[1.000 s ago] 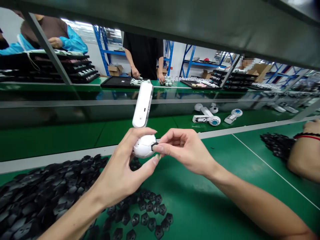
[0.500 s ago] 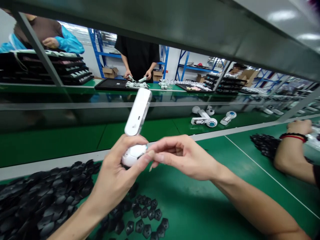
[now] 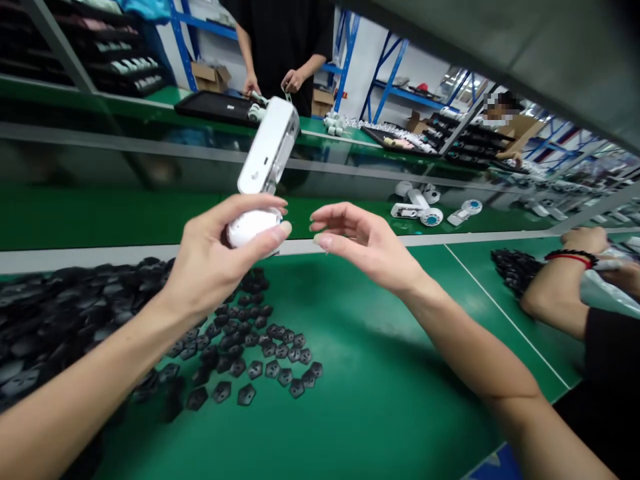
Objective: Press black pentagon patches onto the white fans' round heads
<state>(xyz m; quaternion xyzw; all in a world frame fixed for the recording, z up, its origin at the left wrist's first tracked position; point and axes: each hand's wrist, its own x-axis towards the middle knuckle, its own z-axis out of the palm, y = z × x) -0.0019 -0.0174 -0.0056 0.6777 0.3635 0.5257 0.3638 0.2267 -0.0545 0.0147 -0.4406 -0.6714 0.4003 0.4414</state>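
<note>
My left hand (image 3: 220, 247) grips the rounded lower end of a white plastic device (image 3: 267, 150), its thumb and fingers wrapped around that end. The device's long, flat body tilts up and to the right, with a small dark slot on its face. To the right, apart from the device, my right hand (image 3: 355, 240) hangs with thumb and fingers parted; I see nothing between them. Below the hands, several loose black pentagon-shaped pieces (image 3: 273, 369) are scattered on the green table (image 3: 380, 400), beside a large heap of black pieces (image 3: 65, 320) on the left.
Similar white devices (image 3: 420, 207) lie on the green strip beyond the table edge. A co-worker's arm (image 3: 560, 287) reaches in at the right, near another black heap (image 3: 515, 270). Across the line, a person in black (image 3: 285, 47) handles parts by a black tray (image 3: 215, 107).
My right hand has come away from the device, and its fingers have parted. My left hand still holds the device. The view has tipped downward, showing more of the table.
</note>
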